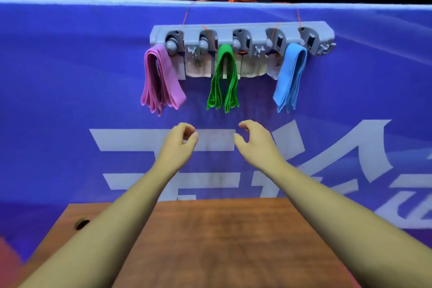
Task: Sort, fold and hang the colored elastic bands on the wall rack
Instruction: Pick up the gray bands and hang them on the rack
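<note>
Pink bands [159,77], green bands [223,82] and blue bands [289,77] hang folded from the grey wall rack [242,34]. They look light, soft and stretchy; best pinched at the fold. Below them, left hand [178,145] and right hand [256,140] hover loosely curled, holding nothing.

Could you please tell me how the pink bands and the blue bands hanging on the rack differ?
The pink bands hang at the left end of the grey rack; the blue bands hang near its right end, with the green bands between them. The pink bands fan out wide at the bottom; the blue bands hang narrower and slant down to the left. Both are folded bundles draped over the rack.
</note>
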The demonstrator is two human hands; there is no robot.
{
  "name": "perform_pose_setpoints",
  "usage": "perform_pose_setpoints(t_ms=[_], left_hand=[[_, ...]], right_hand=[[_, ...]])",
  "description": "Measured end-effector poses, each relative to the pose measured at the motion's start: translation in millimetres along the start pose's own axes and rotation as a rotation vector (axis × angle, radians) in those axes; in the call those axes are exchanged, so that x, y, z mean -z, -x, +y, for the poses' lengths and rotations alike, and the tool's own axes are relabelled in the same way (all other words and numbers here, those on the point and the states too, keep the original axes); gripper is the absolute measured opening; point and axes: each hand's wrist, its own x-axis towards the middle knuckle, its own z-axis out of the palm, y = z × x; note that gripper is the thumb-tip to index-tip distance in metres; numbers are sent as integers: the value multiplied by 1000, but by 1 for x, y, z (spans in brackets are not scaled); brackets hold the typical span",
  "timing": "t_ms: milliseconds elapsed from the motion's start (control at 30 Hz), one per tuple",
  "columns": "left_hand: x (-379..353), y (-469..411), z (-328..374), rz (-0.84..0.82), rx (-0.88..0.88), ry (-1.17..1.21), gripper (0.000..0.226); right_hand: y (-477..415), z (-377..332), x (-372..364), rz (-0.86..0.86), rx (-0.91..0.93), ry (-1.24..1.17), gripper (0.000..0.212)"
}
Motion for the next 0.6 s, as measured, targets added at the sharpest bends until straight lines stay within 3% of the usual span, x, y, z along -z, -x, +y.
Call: perform_pose_setpoints(t_ms=[133, 300, 600], left_hand=[[-12, 59, -61, -221, 93, -169, 12], [-25, 136, -133, -360, 302, -261, 9], [-44, 272, -234, -595, 626, -215, 22]], right_hand=[[49, 43, -45, -157, -105, 63, 46], [127, 87, -108, -324, -237, 122, 43], [269, 121, -208, -693, -378, 105, 41]])
